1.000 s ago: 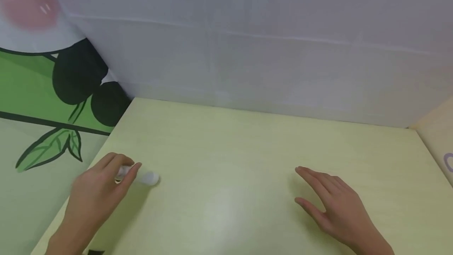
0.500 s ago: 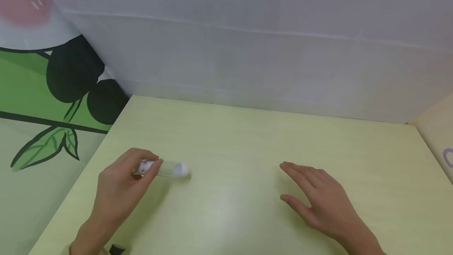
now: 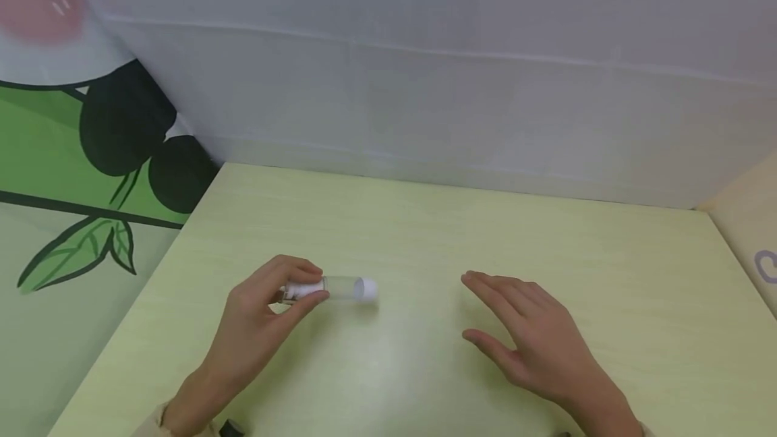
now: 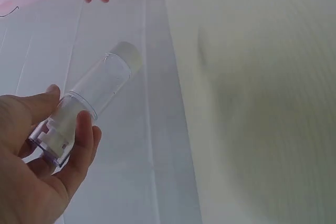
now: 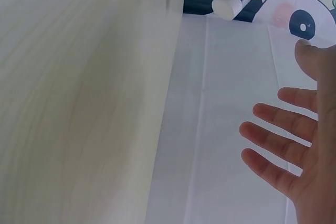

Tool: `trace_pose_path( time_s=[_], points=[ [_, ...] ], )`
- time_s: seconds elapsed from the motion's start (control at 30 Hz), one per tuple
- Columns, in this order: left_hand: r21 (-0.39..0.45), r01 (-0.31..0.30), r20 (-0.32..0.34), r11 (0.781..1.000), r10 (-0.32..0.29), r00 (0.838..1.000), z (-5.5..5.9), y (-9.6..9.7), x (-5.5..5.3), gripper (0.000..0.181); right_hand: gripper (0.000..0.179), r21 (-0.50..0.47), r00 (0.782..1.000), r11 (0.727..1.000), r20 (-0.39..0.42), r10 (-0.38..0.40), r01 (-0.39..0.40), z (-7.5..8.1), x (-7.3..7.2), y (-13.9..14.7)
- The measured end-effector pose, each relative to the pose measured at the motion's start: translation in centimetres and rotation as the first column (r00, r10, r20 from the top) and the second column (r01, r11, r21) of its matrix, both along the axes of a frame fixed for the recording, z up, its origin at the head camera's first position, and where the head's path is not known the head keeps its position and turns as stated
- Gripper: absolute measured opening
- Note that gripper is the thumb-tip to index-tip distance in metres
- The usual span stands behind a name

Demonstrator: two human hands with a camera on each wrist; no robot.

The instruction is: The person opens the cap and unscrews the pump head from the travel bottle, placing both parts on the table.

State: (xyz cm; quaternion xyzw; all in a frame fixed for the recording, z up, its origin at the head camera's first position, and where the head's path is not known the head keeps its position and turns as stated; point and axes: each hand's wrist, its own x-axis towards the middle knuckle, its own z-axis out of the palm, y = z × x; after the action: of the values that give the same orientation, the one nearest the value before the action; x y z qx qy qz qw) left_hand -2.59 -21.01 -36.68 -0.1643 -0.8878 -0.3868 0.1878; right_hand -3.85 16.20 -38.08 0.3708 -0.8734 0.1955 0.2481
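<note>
- The person's left hand [image 3: 261,322] pinches a clear bottle [image 3: 341,287] near its base, thumb on one side and curled fingers on the other.
- That bottle is up in the air above the pale table [image 3: 425,235], lying roughly sideways, and its white cap [image 3: 368,290] points towards the right hand [image 3: 540,339].
- I can see the right hand holds nothing; its fingers are spread and its thumb stands apart, near the cap but not touching it.
- Behind the table hangs a creased, greyish sheet [image 3: 425,113].
- Over on the left, a cartoon picture shows a green leaf [image 3: 75,258].
</note>
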Motion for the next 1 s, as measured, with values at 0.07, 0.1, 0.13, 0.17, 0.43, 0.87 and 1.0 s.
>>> trace_pose_path(
  time_s=[0.07, 0.1, 0.13, 0.17, 0.43, 0.87, 1.0],
  points=[
    [0.014, 0.047, 0.011, 0.999, -0.047, 0.999, -0.2, 0.4, 0.0, 0.034, 0.06, -0.007, 1.0, 1.0, -0.01, 0.009, -0.009, 0.0, 0.1, -0.3],
    [0.018, 0.068, 0.015, 0.998, -0.068, 0.998, -0.3, 0.7, 0.0, 0.034, 0.059, -0.01, 1.0, 1.0, -0.014, 0.013, -0.013, 0.1, 0.1, -0.4],
    [0.027, 0.091, 0.02, 0.995, -0.092, 0.996, -0.4, 0.9, 0.0, 0.034, 0.059, -0.012, 1.0, 1.0, -0.016, 0.016, -0.016, 0.1, 0.1, -0.5],
    [0.036, 0.114, 0.023, 0.993, -0.115, 0.993, -0.4, 1.1, 0.1, 0.034, 0.059, -0.013, 1.0, 1.0, -0.017, 0.018, -0.018, 0.2, 0.2, -0.7],
    [0.099, 0.271, -0.046, 0.957, -0.268, 0.962, -0.7, 2.9, -0.2, 0.033, 0.059, -0.013, 0.999, 0.999, -0.012, 0.042, -0.042, 0.3, 0.5, -1.7],
    [0.103, 0.495, -0.237, 0.862, -0.462, 0.854, -0.5, 5.1, -0.4, 0.025, 0.059, 0.009, 0.993, 0.996, 0.073, 0.091, -0.091, -0.2, 1.1, -3.0],
    [0.101, 0.527, -0.252, 0.844, -0.49, 0.834, -0.5, 5.7, -0.3, 0.023, 0.059, 0.001, 0.99, 0.994, 0.084, 0.109, -0.11, -0.3, 1.4, -3.4]
  ],
)
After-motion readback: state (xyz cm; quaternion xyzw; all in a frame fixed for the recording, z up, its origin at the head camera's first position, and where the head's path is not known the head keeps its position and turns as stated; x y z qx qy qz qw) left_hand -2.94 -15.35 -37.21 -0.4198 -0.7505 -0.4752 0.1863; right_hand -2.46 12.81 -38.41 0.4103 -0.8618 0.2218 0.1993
